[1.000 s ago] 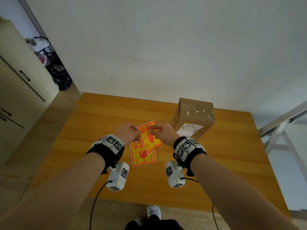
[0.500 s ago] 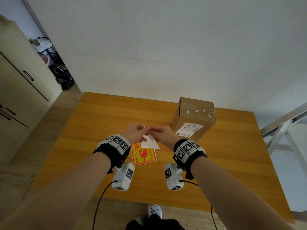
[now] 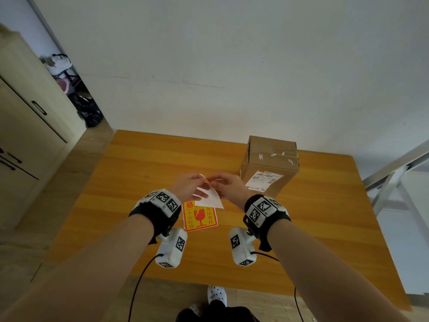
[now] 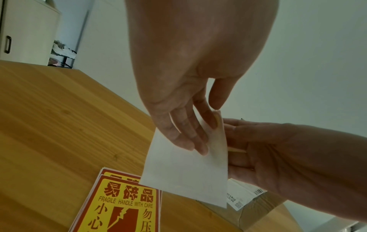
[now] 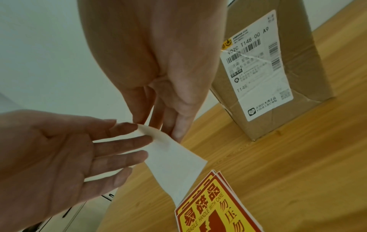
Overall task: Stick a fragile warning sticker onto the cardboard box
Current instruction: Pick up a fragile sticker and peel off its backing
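Head view: my left hand point(image 3: 189, 185) and right hand point(image 3: 228, 185) pinch one sticker point(image 3: 209, 198) at its top corner, white backing toward me, above the table point(image 3: 139, 163) middle. The cardboard box point(image 3: 270, 163) stands near the far right edge.

Left wrist view: the sheet is thin, limp, matte. My fingers point(image 4: 188, 133) press its face. Judged risk: a freed corner curls and sticks to itself or to skin.

Right wrist view: my thumb and forefinger nip the lifted corner. The spare stickers point(image 5: 214, 208) lie glossy and flat below. The box carries a shipping label point(image 5: 258, 66). Judged risk: covering it.
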Demonstrator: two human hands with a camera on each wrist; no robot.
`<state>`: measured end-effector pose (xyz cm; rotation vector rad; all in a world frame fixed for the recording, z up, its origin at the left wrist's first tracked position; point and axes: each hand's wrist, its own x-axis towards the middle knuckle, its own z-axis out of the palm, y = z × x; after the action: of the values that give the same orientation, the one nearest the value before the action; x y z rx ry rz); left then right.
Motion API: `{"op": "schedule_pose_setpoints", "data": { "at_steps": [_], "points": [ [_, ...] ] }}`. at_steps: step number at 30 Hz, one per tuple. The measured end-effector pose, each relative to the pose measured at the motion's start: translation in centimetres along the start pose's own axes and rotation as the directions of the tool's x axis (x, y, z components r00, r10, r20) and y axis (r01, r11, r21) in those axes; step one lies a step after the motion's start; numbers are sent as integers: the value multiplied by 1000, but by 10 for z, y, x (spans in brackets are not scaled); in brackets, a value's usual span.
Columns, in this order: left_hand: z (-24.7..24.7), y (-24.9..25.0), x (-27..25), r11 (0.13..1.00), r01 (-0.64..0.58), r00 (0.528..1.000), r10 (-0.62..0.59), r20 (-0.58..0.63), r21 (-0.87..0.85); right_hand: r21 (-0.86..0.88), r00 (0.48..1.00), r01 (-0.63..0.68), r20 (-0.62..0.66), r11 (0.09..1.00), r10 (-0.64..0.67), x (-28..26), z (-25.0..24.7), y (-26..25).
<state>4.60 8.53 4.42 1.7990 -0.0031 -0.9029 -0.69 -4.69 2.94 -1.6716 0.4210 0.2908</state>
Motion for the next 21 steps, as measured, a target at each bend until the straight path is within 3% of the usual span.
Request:
{"op": "schedule_pose_setpoints", "data": {
  "at_steps": [11, 21],
  "points": [
    [4, -4, 1, 994, -37, 998, 42, -45, 102, 112, 996, -85, 29, 990, 82, -1, 1, 4],
    [3, -10, 2, 985, -27, 998, 35, -43, 171, 118, 997, -61, -32, 991, 65, 2, 4, 7]
  ]
}}
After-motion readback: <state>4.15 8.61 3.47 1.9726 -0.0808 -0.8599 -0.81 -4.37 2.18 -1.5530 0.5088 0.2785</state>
